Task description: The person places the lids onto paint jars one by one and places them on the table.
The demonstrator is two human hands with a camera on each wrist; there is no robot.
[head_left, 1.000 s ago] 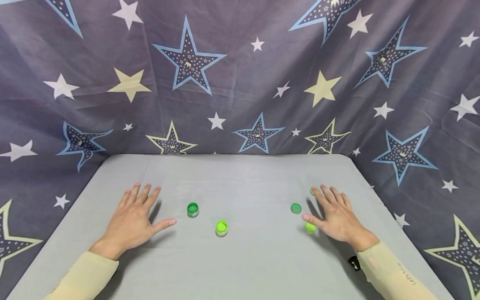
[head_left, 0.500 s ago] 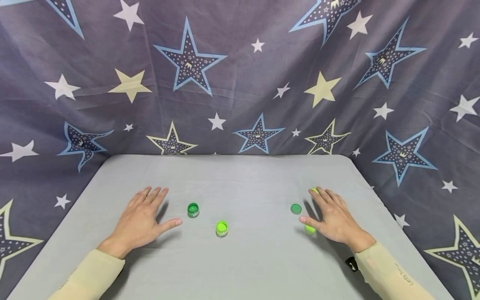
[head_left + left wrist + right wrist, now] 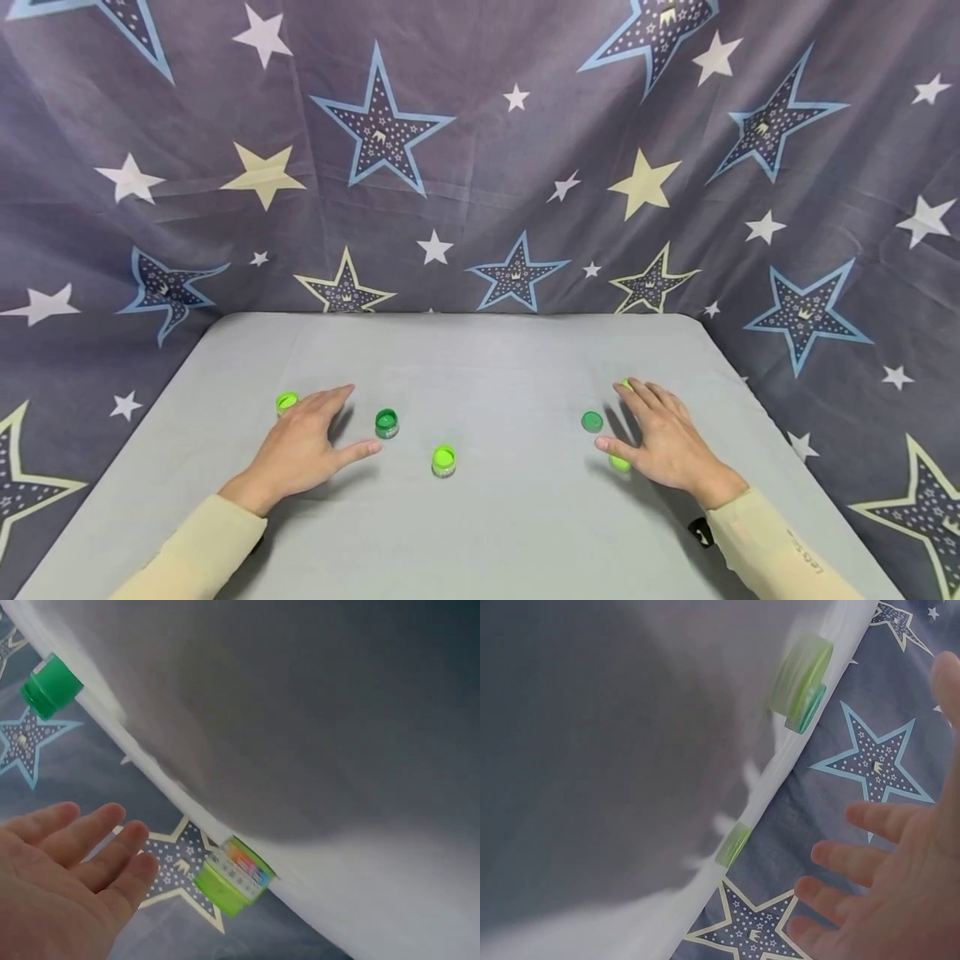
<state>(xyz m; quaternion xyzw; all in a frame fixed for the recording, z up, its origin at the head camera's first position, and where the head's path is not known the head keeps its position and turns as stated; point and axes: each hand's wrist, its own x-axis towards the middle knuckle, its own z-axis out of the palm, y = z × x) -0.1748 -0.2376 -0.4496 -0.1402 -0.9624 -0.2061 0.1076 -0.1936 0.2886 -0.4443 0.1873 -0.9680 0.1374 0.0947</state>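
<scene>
My left hand [image 3: 300, 450] hovers over the left of the table, fingers extended, holding nothing. Just beyond its knuckles is a small lime-green jar [image 3: 287, 403], partly covered by the hand. To the right of its fingertips stands a dark green jar [image 3: 386, 422], and a second lime jar [image 3: 443, 460] is nearer the front. The left wrist view shows a lime jar [image 3: 235, 876] with a printed label. My right hand [image 3: 666, 442] also hovers with nothing in it. By its thumb lie a dark green lid [image 3: 592, 422] and a lime lid [image 3: 618, 463]; another lime lid [image 3: 627, 384] peeks past its fingertips.
The table is covered by a light grey cloth [image 3: 495, 533]. Behind and at both sides hangs a dark curtain [image 3: 480, 183] with a star pattern. A small black item [image 3: 701, 532] shows beneath the right sleeve.
My left hand has drifted right, toward the dark green jar, uncovering the lime jar behind it. My right hand has shifted slightly left, over the near lime lid. The jars and lids stay put.
</scene>
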